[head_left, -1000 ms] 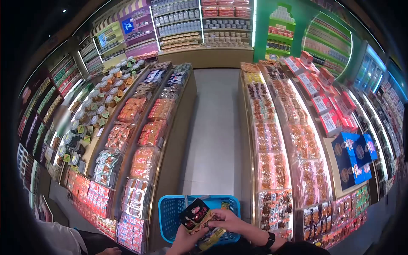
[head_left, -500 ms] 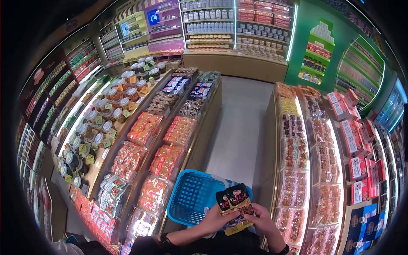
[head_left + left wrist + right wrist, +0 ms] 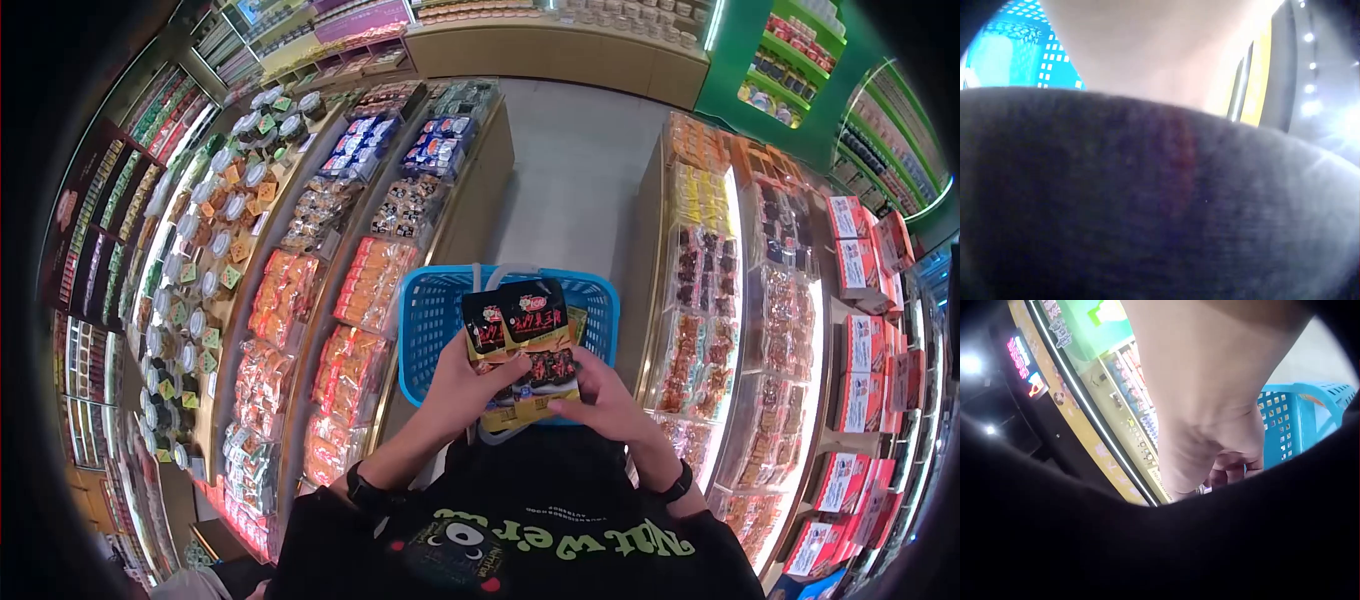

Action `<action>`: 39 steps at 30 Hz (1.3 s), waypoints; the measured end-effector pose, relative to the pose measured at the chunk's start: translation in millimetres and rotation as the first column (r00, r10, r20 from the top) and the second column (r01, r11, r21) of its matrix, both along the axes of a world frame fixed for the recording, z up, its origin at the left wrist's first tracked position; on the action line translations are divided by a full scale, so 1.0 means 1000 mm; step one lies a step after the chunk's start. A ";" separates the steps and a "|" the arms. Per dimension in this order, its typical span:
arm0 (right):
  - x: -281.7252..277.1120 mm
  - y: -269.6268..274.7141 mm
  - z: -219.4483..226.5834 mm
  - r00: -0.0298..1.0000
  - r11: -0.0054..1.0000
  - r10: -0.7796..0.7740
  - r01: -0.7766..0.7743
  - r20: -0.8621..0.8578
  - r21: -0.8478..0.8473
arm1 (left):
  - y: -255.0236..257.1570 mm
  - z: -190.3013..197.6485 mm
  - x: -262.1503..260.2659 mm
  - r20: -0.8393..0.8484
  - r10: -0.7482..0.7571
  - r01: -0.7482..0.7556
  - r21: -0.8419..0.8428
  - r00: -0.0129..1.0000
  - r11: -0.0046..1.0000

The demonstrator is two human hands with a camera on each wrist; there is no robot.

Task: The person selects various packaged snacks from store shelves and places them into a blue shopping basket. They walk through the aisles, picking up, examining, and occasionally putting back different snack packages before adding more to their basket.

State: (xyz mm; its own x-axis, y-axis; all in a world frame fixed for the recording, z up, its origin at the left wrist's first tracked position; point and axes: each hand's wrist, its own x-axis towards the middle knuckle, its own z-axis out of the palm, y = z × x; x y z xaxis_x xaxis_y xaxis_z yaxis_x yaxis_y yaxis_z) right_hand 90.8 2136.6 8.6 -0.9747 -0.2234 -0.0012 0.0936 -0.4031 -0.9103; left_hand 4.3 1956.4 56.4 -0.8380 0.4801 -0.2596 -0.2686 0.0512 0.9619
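Both hands hold several black-and-gold snack packets (image 3: 540,310) in front of the body, fanned so that their black tops overlap. My left hand (image 3: 455,390) grips them from the left, its thumb lying across the front. From the right, my right hand (image 3: 608,402) holds the lower edge with its thumb on the face; its other fingers are mostly hidden behind. Below the packets is a blue plastic basket (image 3: 412,340) with pale handles. The right wrist view has the back of the right hand (image 3: 1210,434) beside the basket (image 3: 1277,428). A dark band covers much of the left wrist view.
To the left, a long display counter holds bagged snacks (image 3: 380,280) and lidded tubs (image 3: 205,255). Another counter on the right carries more bagged snacks (image 3: 695,355) and red-and-white boxes (image 3: 860,350). Between them runs a grey floor aisle (image 3: 565,150), with a shelf base (image 3: 560,55) across its far end.
The head view has tilted down, showing the shirt front. The hands and packets, which were at the basket's right side half a second ago, are now over its middle. Both hands still hold the packets.
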 end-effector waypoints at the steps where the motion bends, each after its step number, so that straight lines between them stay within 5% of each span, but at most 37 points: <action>1: -0.014 0.013 0.003 0.998 1.000 0.028 -0.027 0.057 -0.013 | 0.012 0.003 -0.013 0.001 0.004 -0.004 -0.007 1.000 1.000; 6: -0.094 0.081 -0.001 0.977 0.985 0.150 -0.161 0.152 0.064 | 0.066 -0.014 -0.092 0.050 0.012 -0.011 -0.007 0.999 1.000; 10: -0.171 0.137 -0.009 0.969 0.990 0.094 -0.116 0.230 0.080 | 0.125 -0.036 -0.170 0.064 0.082 -0.093 0.198 0.995 0.976; 13: -0.239 0.192 -0.009 0.954 0.973 0.116 -0.165 0.276 0.162 | 0.168 -0.035 -0.244 -0.034 -0.060 0.066 0.182 0.998 0.981; 17: -0.317 0.244 0.025 0.977 0.971 -0.010 -0.041 0.213 0.237 | 0.236 -0.030 -0.331 -0.016 0.055 -0.048 0.301 0.998 0.953; 23: -0.412 0.321 0.034 0.950 0.911 -0.272 0.202 0.155 0.359 | 0.313 -0.013 -0.430 0.022 -0.086 0.071 0.378 0.996 0.923; 29: -0.509 0.398 -0.004 0.972 0.981 -0.154 0.129 0.179 0.143 | 0.368 -0.023 -0.517 0.032 -0.132 0.115 0.320 0.991 0.940; 33: -0.598 0.456 -0.023 0.987 0.992 -0.072 0.056 0.145 0.110 | 0.416 -0.040 -0.586 0.033 0.062 -0.068 0.241 0.998 0.968; 39: -0.706 0.537 -0.008 0.978 0.999 0.002 -0.010 0.208 0.033 | 0.481 0.000 -0.671 -0.045 0.221 -0.212 0.154 0.974 0.965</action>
State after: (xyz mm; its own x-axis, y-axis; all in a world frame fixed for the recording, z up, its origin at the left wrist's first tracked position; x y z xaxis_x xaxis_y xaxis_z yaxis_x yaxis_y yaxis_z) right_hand -615.7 2674.0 0.7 -0.9510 -0.2257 -0.2114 0.2847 -0.3716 -0.8837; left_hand -666.7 2437.7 56.6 -0.9380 0.3149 -0.1447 -0.1983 -0.1452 0.9693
